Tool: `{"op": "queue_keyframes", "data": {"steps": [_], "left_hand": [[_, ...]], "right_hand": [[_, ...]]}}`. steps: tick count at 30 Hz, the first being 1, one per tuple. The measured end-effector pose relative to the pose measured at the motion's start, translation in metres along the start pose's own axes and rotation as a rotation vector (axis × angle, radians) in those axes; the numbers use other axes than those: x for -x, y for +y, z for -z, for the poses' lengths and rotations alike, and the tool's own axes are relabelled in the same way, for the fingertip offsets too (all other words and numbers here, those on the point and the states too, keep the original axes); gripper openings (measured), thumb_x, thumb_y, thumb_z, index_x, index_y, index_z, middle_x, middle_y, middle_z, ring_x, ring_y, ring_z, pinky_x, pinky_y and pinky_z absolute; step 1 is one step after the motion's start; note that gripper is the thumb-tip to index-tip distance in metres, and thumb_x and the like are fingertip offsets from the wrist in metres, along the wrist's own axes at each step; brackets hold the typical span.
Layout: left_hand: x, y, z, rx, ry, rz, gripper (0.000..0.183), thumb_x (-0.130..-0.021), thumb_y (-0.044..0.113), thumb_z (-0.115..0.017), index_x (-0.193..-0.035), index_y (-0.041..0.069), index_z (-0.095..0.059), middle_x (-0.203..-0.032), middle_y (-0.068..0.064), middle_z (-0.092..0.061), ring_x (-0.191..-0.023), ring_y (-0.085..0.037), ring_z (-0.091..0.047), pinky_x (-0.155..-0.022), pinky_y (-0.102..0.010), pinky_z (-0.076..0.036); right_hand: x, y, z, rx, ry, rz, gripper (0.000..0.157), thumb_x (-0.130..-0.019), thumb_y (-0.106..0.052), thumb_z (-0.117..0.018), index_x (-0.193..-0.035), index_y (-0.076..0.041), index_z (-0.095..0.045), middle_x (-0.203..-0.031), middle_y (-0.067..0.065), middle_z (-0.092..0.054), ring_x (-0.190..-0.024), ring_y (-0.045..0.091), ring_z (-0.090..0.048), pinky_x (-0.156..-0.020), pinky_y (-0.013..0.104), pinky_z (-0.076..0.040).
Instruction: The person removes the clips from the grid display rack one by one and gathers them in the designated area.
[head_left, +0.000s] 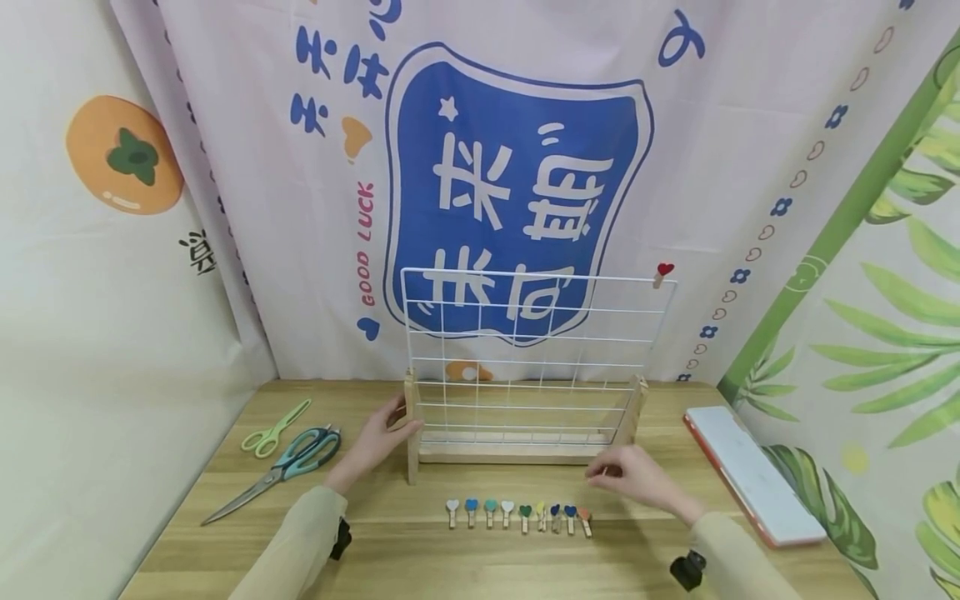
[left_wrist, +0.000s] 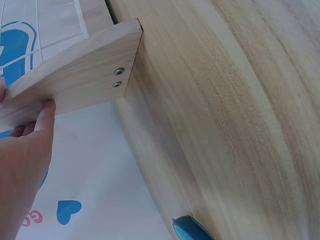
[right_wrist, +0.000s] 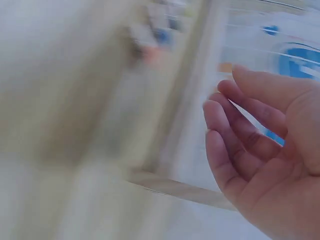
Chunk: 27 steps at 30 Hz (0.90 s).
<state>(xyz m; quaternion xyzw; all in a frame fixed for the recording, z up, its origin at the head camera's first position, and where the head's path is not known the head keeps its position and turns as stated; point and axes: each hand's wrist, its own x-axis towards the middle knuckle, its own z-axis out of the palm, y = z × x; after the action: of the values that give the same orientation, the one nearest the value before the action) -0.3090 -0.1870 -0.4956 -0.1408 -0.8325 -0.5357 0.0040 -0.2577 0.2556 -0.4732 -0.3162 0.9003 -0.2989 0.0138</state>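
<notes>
A white wire grid rack (head_left: 517, 362) with a wooden base and wooden side posts stands upright on the table. My left hand (head_left: 382, 437) holds its left wooden post (left_wrist: 75, 75), thumb and fingers on either side of the board. The right hand (head_left: 633, 475) hovers by the rack's front right corner, fingers loosely bent with nothing between them (right_wrist: 265, 135). In front of the rack lies a row of several small wooden clips with colored hearts, an orange one (head_left: 586, 522) at its right end. A red heart clip (head_left: 663, 274) sits on the grid's top right.
Green scissors (head_left: 273, 429) and larger teal-handled scissors (head_left: 288, 467) lie on the left of the table (head_left: 420, 567). On the right rests a long white case (head_left: 757, 479) with a red edge. A printed curtain (head_left: 315, 275) hangs behind the rack.
</notes>
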Motion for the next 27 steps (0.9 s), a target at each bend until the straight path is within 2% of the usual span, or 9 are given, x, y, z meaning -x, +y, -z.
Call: {"op": "queue_keyframes", "data": {"steps": [4,7,10,13,17,21,27], "left_hand": [[0.0,0.0,0.0,0.009,0.001,0.007,0.067,-0.098,0.019,-0.062,-0.152,-0.003,-0.03,-0.156,-0.028,-0.035,-0.143,-0.046,-0.038,-0.116,-0.053,-0.038],[-0.001,0.0,0.0,0.011,0.003,0.003,0.067,-0.098,0.019,-0.063,-0.152,-0.003,-0.031,-0.155,-0.028,-0.036,-0.142,-0.046,-0.039,-0.116,-0.052,-0.039],[0.0,0.0,0.0,0.01,0.005,-0.002,0.066,-0.098,0.018,-0.064,-0.151,-0.004,-0.032,-0.154,-0.029,-0.037,-0.142,-0.046,-0.039,-0.115,-0.052,-0.04],[0.0,0.0,0.0,0.002,0.002,-0.003,0.065,-0.098,0.017,-0.063,-0.151,-0.004,-0.032,-0.154,-0.029,-0.037,-0.142,-0.046,-0.039,-0.115,-0.052,-0.039],[0.0,0.0,0.0,0.003,0.003,0.004,0.064,-0.099,0.017,-0.061,-0.152,-0.003,-0.031,-0.155,-0.028,-0.035,-0.143,-0.046,-0.038,-0.116,-0.053,-0.038],[0.001,0.0,0.0,0.004,0.003,0.011,0.066,-0.098,0.02,-0.063,-0.152,-0.003,-0.032,-0.155,-0.028,-0.036,-0.143,-0.046,-0.038,-0.116,-0.052,-0.039],[0.002,0.002,-0.001,-0.006,0.003,0.023,0.068,-0.098,0.022,-0.063,-0.152,-0.003,-0.03,-0.155,-0.028,-0.036,-0.142,-0.045,-0.039,-0.116,-0.052,-0.039]], "right_hand": [[-0.009,-0.025,0.047,0.067,0.115,0.051,0.012,-0.088,-0.01,-0.071,-0.1,-0.006,-0.074,-0.088,0.002,-0.074,-0.074,-0.002,-0.062,-0.066,0.018,-0.058],[-0.014,-0.043,0.085,0.155,0.27,0.142,0.014,-0.085,-0.005,-0.073,-0.099,-0.004,-0.073,-0.088,0.004,-0.074,-0.076,-0.001,-0.064,-0.069,0.017,-0.059],[-0.019,-0.061,0.121,0.233,0.442,0.212,0.016,-0.081,0.001,-0.075,-0.097,-0.003,-0.074,-0.088,0.006,-0.075,-0.078,-0.004,-0.063,-0.07,0.01,-0.056],[-0.023,-0.078,0.154,0.261,0.611,0.224,0.017,-0.081,0.003,-0.075,-0.096,-0.003,-0.074,-0.09,0.009,-0.076,-0.081,-0.011,-0.059,-0.073,0.003,-0.051],[-0.03,-0.092,0.184,0.263,0.8,0.179,0.015,-0.084,0.001,-0.074,-0.099,-0.001,-0.074,-0.094,0.016,-0.075,-0.085,-0.02,-0.052,-0.077,-0.003,-0.044],[-0.038,-0.096,0.202,0.242,0.872,0.127,0.018,-0.088,-0.003,-0.072,-0.106,0.002,-0.073,-0.1,0.019,-0.074,-0.086,-0.023,-0.051,-0.079,-0.004,-0.043],[-0.049,-0.095,0.213,0.239,0.812,0.048,0.023,-0.093,-0.013,-0.07,-0.112,-0.003,-0.074,-0.107,0.017,-0.074,-0.084,-0.025,-0.05,-0.077,-0.005,-0.042]]}}
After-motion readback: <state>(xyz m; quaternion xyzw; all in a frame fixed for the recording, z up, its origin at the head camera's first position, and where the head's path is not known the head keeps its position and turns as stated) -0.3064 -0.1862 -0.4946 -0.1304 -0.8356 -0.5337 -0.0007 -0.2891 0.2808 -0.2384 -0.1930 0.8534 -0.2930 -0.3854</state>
